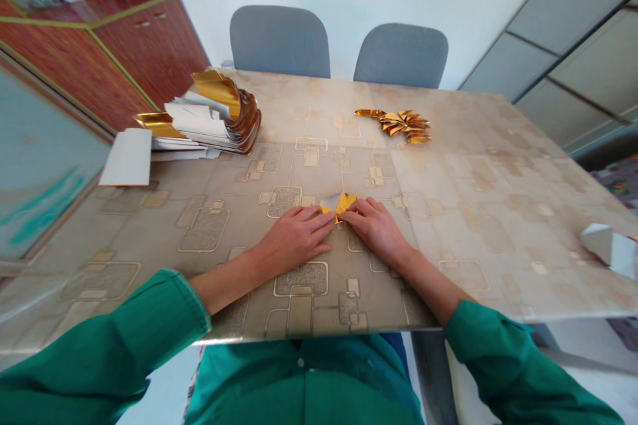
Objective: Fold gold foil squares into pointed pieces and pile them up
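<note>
A small piece of gold foil paper [345,201], white on its other side, lies partly folded on the table between my hands. My left hand [300,234] lies along its left side, fingertips on the paper's lower left part. My right hand [375,227] grips the right edge with thumb and fingers close together. The fingers hide part of the folds. Farther back on the right rests a pile of folded gold foil pieces [403,125]. At the back left stands a thick stack of gold and white paper sheets [199,121], curled up at one end.
A patterned cloth covers the table [319,166]. Two grey chairs [280,41] stand against its far side. A reddish wooden cabinet [149,46] is at the back left. One white folded paper object [609,249] sits near the right edge.
</note>
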The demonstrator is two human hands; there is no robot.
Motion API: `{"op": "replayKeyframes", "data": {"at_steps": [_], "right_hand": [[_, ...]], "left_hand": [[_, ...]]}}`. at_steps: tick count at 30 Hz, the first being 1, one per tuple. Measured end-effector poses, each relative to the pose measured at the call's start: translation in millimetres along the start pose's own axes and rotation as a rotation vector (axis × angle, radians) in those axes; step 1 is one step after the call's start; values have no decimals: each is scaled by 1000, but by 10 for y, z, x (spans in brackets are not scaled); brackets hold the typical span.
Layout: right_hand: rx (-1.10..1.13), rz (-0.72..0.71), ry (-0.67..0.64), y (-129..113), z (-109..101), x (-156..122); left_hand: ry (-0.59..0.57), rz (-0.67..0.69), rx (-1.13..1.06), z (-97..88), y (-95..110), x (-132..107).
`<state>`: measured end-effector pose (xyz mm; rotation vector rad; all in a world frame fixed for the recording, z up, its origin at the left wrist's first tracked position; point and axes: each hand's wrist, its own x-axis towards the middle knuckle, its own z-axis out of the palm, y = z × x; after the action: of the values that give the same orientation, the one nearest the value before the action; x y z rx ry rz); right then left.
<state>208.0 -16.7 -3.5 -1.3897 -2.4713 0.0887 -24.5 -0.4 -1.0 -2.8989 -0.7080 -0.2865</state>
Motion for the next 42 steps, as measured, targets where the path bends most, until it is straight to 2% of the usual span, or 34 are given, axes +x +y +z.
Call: {"op": "replayKeyframes", "data": {"at_steps": [5,11,15,17,23,28,35,37,42], "right_hand": [[-34,-49,1,22,-54,-119],[79,-9,62,69,-36,-204],[223,123,231,168,-44,-179],[253,195,275,208,-64,-140],[368,179,165,138,-102,-10],[415,122,136,87,-45,19],[534,272,187,116,81,71],[501,246,199,117,76,80],[324,5,161,94,9,81]], "left_hand": [[-4,-17,-22,12,0,-13],[-3,-51,-75,42,0,-31],[-4,-41,-111,47,-37,-15],[10,-12,-124,49,-89,-8],[52,57,-158,51,-261,-33],[65,68,-139,75,-257,-35],[50,69,-145,84,-229,-30],[50,71,-144,82,-240,-35],[114,58,-140,77,-276,-38]]}}
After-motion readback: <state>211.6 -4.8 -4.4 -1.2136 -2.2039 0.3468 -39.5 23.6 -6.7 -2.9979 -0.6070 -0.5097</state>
